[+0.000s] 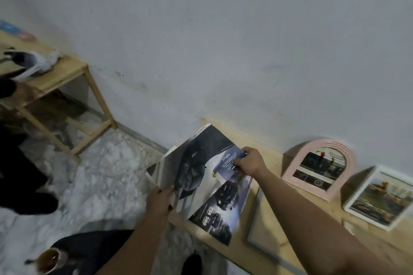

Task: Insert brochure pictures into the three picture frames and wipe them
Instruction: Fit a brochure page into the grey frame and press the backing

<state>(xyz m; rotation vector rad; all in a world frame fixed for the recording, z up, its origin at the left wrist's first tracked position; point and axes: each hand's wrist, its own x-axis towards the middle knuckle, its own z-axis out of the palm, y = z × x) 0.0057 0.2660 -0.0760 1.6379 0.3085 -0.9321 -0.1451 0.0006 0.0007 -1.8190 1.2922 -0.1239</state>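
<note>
Head view, brochure: I see the car brochure in the lower middle of the frame, held open above the wooden shelf that runs along the wall toward the lower right.
Left hand: my read is that the left hand pinches the lower left edge of the brochure, thumb on top, near what looks like the spine.
Right hand: the right hand has its fingers curled over a loose-looking blue-tinted page at the brochure's right side, gripping it.
Handling, brochure: I judge it light, thin and floppy, glossy so likely slick; a page will crease or tear if pulled unevenly, so I'd hold near the spine with one hand and take the page close to its bound edge with the other.
Handling, frames: these look rigid and light, probably with a breakable front; I'd take them by the outer border, not the face.
Count, frames: three. The pink arched frame stands against the wall at right with a picture in it; the white rectangular frame at far right also shows a picture; the grey frame lies flat on the shelf at lower right and looks empty.
Count, brochures: one, with several pages fanned.
Count, hands: two, both busy.
Elsewhere: a wooden side table sits at upper left; a cup of dark drink is at lower left.
Wiping cloth: I cannot pick one out with certainty; the view is blurred.
</note>
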